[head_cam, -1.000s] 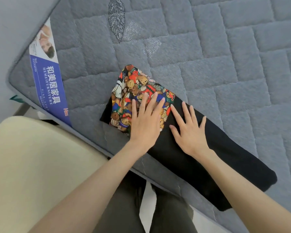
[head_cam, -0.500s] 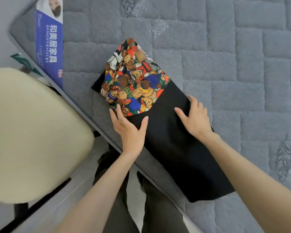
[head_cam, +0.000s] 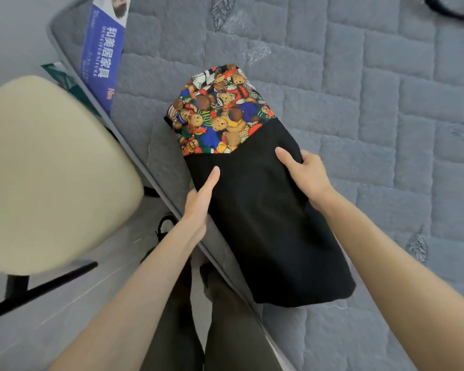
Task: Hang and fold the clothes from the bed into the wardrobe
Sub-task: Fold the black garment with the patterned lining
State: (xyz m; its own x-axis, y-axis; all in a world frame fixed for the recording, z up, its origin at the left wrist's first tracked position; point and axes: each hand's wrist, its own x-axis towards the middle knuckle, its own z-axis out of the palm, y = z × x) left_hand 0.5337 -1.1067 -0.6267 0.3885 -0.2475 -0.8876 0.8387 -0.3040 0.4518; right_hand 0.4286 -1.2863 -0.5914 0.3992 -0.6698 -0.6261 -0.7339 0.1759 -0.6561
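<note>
A folded black garment [head_cam: 263,220] with a colourful teddy-bear print panel [head_cam: 220,113] at its far end lies near the edge of the grey quilted mattress [head_cam: 373,108]. My left hand [head_cam: 201,199] holds the garment's left edge, thumb on top and fingers under the cloth. At the right edge my right hand [head_cam: 306,172] grips the cloth the same way, thumb over the black fabric, fingers tucked below. The garment's near end hangs slightly over the mattress edge.
A cream padded chair [head_cam: 46,170] on a black base stands left of the bed, close to my legs. A blue label [head_cam: 102,54] hangs on the mattress corner. A dark looped object [head_cam: 450,9] lies at the far right of the mattress.
Both hands slid off the top of the garment to its two sides and took hold of the edges. The view shifted, bringing the chair closer.
</note>
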